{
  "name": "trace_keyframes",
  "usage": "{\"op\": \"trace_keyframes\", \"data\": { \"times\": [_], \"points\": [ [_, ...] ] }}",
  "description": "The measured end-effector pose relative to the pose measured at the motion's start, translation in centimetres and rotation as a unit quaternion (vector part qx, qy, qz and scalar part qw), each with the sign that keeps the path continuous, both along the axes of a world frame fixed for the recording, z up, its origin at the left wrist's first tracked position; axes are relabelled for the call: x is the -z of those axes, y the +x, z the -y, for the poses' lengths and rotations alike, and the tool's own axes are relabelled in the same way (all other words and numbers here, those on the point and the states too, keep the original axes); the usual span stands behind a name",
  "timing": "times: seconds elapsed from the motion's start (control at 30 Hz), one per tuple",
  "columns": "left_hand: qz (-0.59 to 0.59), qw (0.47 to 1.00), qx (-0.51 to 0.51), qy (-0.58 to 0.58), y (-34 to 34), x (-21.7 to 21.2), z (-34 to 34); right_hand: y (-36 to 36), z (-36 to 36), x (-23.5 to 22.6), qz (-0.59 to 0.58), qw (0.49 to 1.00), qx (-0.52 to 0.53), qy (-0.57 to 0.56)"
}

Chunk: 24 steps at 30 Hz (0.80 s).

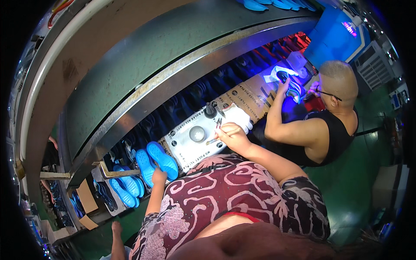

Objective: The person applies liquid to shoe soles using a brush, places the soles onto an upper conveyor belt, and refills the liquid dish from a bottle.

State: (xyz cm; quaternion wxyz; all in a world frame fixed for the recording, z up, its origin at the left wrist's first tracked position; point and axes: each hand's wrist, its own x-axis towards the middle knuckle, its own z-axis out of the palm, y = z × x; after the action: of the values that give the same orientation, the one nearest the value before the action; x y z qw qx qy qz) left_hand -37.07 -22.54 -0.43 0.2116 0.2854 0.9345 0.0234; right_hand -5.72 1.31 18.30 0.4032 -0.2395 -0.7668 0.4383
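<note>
Well, the right hand (235,136) has its fingers (222,131) pinching a small metal tool (218,123) over the counter (180,151) by its near edge; the left hand (159,177) clasps two blue soles (163,159) at the left end, near a round cup (197,134).

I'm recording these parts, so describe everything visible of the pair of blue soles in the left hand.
The pair of blue soles is bright blue, perhaps moulded foam or rubber. Both pieces are long with rounded ends, held side by side, pointing away from the person. They are left of the white sheet, and the left hand grips them near their lower ends. Other contact is unclear.
</note>
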Motion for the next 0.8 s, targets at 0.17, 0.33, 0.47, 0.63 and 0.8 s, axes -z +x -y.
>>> {"op": "trace_keyframes", "data": {
  "times": [0.17, 0.33, 0.47, 0.63, 0.8],
  "points": [
    [0.0, 0.999, -0.008, -0.049, -0.1, 0.6, -0.7, -0.7, 0.3, -0.4, 0.065, 0.998, -0.012, -0.021],
    [-0.028, 0.998, -0.048, 0.021, 0.7, -0.1, 1.2, 0.2, 0.8, -1.0, 0.06, 0.986, -0.004, -0.153],
    [0.278, 0.83, -0.291, 0.387, -1.6, 5.6, 4.3, 0.7, 1.1, -0.6, 0.038, 0.985, -0.008, -0.17],
    [0.618, 0.586, -0.384, 0.357, 2.6, -5.5, 0.6, 0.7, 0.1, -0.3, 0.047, 0.981, 0.005, -0.189],
    [0.405, 0.701, -0.251, 0.531, 9.9, -12.9, -0.2, -0.6, -0.4, -0.4, 0.034, 0.978, -0.037, -0.201]
  ]
}}
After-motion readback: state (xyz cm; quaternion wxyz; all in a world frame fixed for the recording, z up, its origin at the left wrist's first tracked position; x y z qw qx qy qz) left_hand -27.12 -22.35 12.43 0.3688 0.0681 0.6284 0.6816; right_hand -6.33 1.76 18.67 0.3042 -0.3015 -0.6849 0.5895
